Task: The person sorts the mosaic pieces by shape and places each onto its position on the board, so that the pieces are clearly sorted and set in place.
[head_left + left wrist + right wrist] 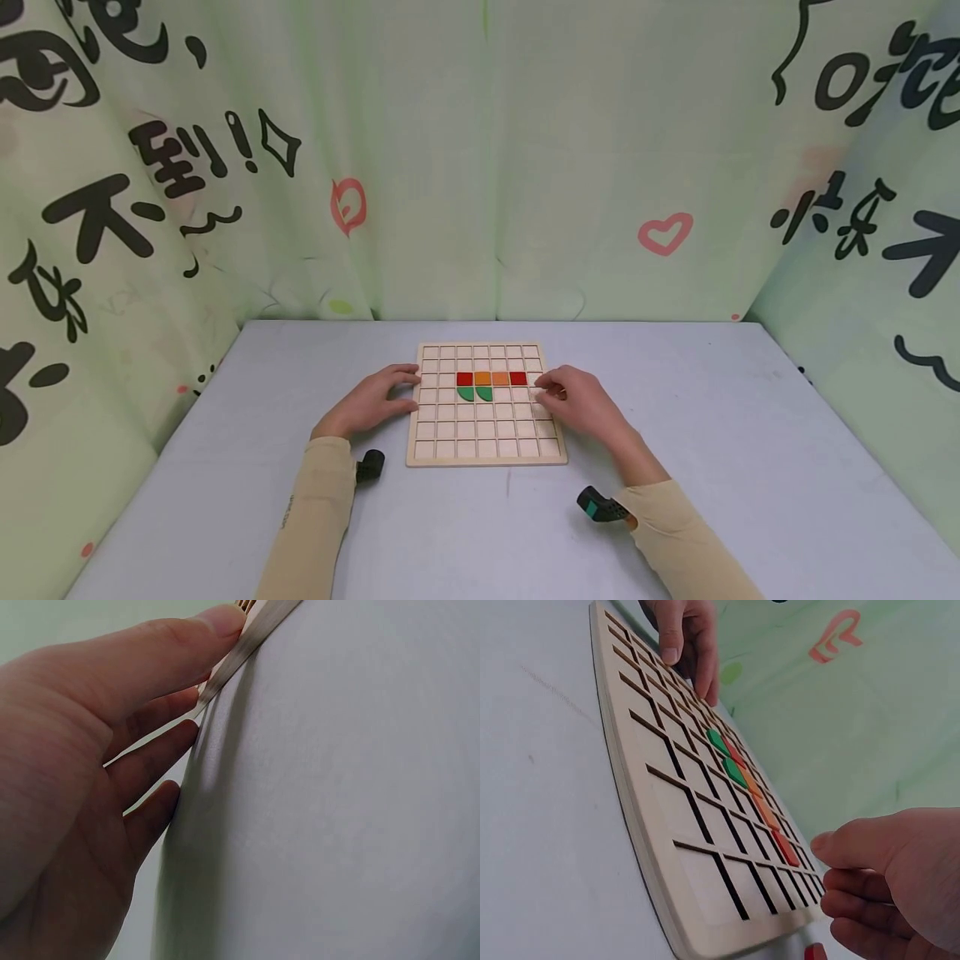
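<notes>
A square wooden grid board (pixel 486 460) lies flat on the table. In its grid a row of red, orange and red squares (pixel 491 378) sits above two green quarter-round pieces (pixel 475 393). My left hand (pixel 375 398) rests against the board's left edge, thumb and fingertips touching it, fingers fairly straight. At the right edge, my right hand (pixel 581 402) hovers over the rim with its fingers loosely bent. The right wrist view shows nothing between that thumb (pixel 840 846) and the curled fingers. Below them, a small red piece (pixel 815 951) shows beside the board.
A white-covered table (pixel 465 533) bears the board near its far edge. Pale green curtains (pixel 495 167) with black lettering and red hearts stand behind and along both sides. Small black devices are strapped at the left wrist (pixel 370 467) and right wrist (pixel 600 505).
</notes>
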A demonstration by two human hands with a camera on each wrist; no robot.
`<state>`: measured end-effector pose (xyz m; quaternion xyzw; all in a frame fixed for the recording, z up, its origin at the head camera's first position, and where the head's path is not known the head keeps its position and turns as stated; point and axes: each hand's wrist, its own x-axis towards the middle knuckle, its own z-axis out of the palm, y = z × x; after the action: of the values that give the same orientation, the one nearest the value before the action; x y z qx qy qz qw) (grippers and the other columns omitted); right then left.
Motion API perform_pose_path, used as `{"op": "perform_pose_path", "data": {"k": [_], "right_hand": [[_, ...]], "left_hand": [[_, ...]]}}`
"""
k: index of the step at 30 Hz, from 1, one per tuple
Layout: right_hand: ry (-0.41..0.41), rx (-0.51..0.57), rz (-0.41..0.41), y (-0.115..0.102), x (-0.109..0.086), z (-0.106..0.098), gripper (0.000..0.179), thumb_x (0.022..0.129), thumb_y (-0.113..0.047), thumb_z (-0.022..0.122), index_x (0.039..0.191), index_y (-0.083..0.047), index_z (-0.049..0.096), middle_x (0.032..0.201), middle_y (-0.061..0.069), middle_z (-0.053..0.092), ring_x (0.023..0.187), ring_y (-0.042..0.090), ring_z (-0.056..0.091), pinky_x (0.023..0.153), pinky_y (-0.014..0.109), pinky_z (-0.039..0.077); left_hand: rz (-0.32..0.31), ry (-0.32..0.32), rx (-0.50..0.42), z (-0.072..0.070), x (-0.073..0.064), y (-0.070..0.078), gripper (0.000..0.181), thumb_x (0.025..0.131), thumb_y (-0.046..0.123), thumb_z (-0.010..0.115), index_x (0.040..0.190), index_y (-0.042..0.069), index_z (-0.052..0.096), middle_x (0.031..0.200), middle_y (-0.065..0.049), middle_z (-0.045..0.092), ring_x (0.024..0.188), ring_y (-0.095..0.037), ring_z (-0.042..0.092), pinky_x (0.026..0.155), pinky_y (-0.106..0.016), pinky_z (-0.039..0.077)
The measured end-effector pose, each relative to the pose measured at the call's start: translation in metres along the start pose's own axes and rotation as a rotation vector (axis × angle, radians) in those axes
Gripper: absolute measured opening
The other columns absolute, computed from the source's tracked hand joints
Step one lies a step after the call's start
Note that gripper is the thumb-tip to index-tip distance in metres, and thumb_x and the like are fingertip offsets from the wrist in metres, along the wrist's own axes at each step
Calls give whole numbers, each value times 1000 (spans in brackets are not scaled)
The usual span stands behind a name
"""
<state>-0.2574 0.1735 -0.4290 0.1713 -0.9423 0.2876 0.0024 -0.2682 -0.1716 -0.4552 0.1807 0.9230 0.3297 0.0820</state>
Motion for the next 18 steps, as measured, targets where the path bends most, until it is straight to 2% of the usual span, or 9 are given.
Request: {"op": "perform_pose_path", "data": {"k": [5, 9, 12, 18], "right_hand": [[18, 14, 2, 15, -11, -10, 24, 91, -12, 69, 111, 0, 70, 102, 10, 66, 89, 22, 62, 81, 38, 56], [37, 18, 39, 30, -21, -19, 24, 91, -12, 68, 112, -1, 70, 106, 11, 66, 92, 23, 63, 83, 41, 56], [44, 11, 71, 40, -27, -25, 25, 90, -12, 68, 113, -1, 69, 108, 11, 66, 93, 24, 63, 83, 42, 56], [36, -26, 72, 54, -38, -31, 27, 88, -10, 71, 112, 1, 69, 105, 13, 65, 93, 26, 61, 82, 43, 56]], "left_hand": [[5, 5, -3, 0, 0, 0, 49, 91, 23, 71, 135, 5, 58, 151, -8, 41, 142, -30, 33, 114, -46, 32], [11, 4, -6, 0, 0, 0, 49, 91, 23, 71, 135, 5, 58, 151, -8, 41, 141, -30, 34, 114, -46, 32], [14, 3, -1, 0, 0, -1, 50, 91, 24, 71, 135, 5, 58, 151, -9, 41, 141, -30, 34, 114, -46, 32], [13, 3, -6, 0, 0, -1, 49, 91, 22, 71, 135, 4, 58, 151, -9, 42, 141, -30, 33, 114, -46, 31]]}}
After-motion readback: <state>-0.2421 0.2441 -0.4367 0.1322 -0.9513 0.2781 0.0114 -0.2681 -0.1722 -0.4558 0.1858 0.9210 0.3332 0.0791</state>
